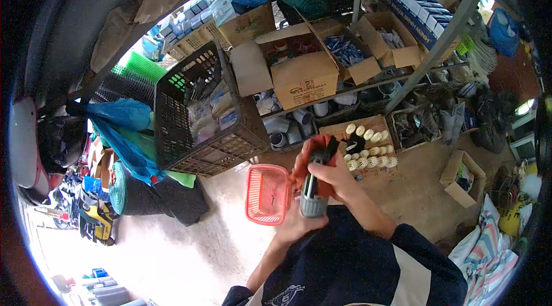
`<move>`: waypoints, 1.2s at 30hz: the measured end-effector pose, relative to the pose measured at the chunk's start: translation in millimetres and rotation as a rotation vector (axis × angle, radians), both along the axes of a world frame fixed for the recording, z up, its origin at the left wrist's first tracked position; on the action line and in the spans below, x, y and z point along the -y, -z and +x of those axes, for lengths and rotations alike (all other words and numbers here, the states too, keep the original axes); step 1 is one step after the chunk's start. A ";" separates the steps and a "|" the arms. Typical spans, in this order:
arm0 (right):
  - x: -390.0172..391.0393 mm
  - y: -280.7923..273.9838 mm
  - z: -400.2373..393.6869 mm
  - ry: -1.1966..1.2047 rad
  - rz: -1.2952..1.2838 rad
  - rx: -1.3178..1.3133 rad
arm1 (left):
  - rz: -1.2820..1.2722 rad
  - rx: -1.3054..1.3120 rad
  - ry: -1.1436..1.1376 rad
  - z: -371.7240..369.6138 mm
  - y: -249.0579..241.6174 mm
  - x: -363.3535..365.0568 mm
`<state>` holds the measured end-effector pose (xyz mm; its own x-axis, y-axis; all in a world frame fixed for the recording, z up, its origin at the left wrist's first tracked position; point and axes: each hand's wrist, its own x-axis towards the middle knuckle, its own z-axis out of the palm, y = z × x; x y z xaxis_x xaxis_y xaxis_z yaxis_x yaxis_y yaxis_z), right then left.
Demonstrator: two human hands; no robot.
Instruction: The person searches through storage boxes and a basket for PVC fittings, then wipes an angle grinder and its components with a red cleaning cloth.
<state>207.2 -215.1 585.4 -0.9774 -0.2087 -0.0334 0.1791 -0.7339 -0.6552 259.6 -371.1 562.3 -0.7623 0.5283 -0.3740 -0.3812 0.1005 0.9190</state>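
My right hand is wrapped round a red and black tool, held upright in front of my chest. My left hand holds a grey cylindrical fitting at the tool's lower end. The tool and the fitting touch, though the exact contact is too small to make out. Just left of them is a red plastic basket, its right side close to my left hand. Beyond my right hand, rows of cream ridged pieces lie on flat cardboard, with a black item among them.
A black crate of bagged items stands at the upper left. Open cardboard boxes line a shelf ahead, with grey pipe fittings below. A small open box sits on the floor at right, near striped sacks. Dark rolled netting lies left.
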 end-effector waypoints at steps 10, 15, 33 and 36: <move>9.9 9.2 4.3 0.206 0.201 0.061 | -0.218 -0.181 -0.011 -4.1 11.5 19.8; -5.5 -24.2 1.9 0.218 -0.257 0.111 | 0.116 0.089 0.025 5.4 5.5 22.0; -29.0 -37.3 3.3 -0.279 1.429 -1.009 | -0.903 -0.547 0.178 0.6 -64.9 59.4; -18.8 -28.8 -0.3 -0.369 1.386 -0.713 | -0.893 -0.639 0.088 0.1 -62.7 64.5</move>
